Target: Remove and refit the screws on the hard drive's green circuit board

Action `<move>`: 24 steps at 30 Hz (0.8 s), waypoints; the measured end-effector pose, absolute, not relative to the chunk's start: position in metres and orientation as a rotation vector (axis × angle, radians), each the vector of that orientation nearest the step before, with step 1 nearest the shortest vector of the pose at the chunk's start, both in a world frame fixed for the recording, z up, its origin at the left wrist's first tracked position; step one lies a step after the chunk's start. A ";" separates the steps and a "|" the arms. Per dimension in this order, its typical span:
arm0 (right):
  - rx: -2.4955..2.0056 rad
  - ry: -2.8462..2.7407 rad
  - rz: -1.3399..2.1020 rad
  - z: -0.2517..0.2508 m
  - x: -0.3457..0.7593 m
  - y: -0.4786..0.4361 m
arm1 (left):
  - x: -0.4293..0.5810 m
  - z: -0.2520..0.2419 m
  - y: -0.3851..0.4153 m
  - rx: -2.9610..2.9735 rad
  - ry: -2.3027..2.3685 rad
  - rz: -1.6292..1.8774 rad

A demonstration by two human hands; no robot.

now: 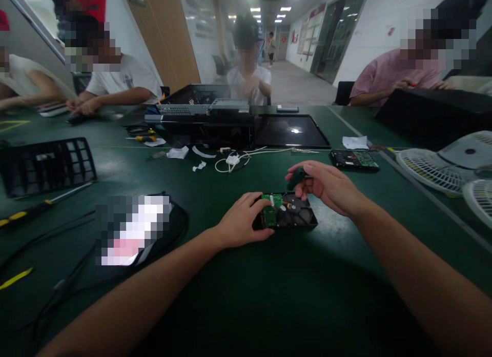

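Observation:
A hard drive (295,214) lies on the green table with its circuit board side up. My left hand (242,219) grips its left end, fingers over the far edge and thumb along the near one. Over the drive's far right part, my right hand (328,186) pinches the dark green handle of what looks like a screwdriver (295,178). That tool tilts down toward the drive; I cannot make out its tip.
A second hard drive (354,160) lies to the right, near white fan grilles (434,164). An opened computer case (207,129) stands ahead, with white cable (232,161) before it. Leftward are a phone (134,231), a yellow-black screwdriver (46,203) and a black panel (48,166). Several people sit around.

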State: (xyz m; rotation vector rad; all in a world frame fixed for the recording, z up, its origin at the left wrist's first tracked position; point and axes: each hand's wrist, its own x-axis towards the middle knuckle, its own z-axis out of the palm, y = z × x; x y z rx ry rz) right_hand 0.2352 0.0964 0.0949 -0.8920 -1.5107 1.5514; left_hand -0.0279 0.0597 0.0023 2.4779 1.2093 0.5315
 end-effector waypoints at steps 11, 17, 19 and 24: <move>-0.982 -1.674 1.369 0.092 0.239 0.101 | -0.028 0.001 0.060 2.474 1.202 0.550; -0.977 -1.682 1.350 0.088 0.240 0.101 | -0.028 0.001 0.060 2.474 1.204 0.545; -0.973 -1.661 1.346 0.089 0.238 0.099 | -0.028 0.001 0.060 2.468 1.208 0.542; -1.031 -1.704 1.268 0.091 0.234 0.097 | -0.027 0.001 0.060 2.476 1.211 0.544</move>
